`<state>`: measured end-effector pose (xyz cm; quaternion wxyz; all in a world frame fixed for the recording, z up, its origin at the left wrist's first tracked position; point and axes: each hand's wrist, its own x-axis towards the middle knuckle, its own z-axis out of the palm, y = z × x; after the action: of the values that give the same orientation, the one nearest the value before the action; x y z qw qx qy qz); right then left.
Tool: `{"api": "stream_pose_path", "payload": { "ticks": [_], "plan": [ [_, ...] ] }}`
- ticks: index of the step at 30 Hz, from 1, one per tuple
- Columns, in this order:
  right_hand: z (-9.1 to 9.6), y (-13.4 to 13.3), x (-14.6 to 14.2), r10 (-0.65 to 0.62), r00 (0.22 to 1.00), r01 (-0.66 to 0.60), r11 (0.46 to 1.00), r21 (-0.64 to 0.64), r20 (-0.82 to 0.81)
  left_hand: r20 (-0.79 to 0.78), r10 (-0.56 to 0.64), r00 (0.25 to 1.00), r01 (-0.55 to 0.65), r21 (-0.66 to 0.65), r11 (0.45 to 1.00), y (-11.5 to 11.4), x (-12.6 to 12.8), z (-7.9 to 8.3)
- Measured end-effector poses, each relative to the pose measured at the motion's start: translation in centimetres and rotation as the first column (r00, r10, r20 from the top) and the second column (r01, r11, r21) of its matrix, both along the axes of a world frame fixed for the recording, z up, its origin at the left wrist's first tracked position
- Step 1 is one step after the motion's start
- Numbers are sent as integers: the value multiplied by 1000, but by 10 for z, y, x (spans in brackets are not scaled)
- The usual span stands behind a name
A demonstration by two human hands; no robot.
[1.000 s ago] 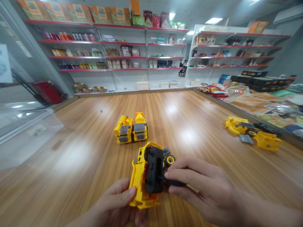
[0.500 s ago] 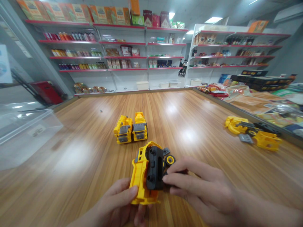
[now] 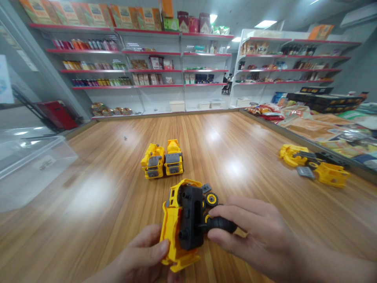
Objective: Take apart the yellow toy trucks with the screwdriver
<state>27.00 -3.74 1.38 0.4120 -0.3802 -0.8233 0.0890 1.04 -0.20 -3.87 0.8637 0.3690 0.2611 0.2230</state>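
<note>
Shelves [image 3: 156, 85] edged in red are ranged along the far wall and stocked with boxes, bottles and packets. Before them a wood-grained counter [image 3: 100, 232] is spread out, its surface marked by bright reflections. At its near side a yellow toy truck [image 3: 171, 226] is held tilted by the left hand [image 3: 144, 251], whose grip is pinched on the yellow body, with the thumb laid on the near part. The truck's black chassis [image 3: 191, 220] is turned toward the right hand [image 3: 256, 234]. By that hand a black-handled screwdriver [image 3: 222, 225] is held, the grip being closed about the handle; its thin shaft is pointed at the chassis, though the tip cannot be made out. Just beyond the screwdriver, a wheel [image 3: 211, 199] with a yellow hub and a small grey piece [image 3: 206, 188] can be seen, with further wheels partly hidden. Farther off, two yellow toy vehicles [image 3: 173, 158] are parked side by side. Near the right edge, yellow parts [image 3: 332, 175] are grouped with a grey plate [image 3: 305, 172]. At the left, a clear plastic bin [image 3: 44, 165] is placed.
</note>
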Motion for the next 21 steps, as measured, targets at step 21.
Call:
{"api": "stream_pose_path", "payload": {
  "ticks": [21],
  "plan": [
    [7,1,1,89,977,16,876,-482,194,-202,5,979,60,314,948,-7,11,17]
  ]
}}
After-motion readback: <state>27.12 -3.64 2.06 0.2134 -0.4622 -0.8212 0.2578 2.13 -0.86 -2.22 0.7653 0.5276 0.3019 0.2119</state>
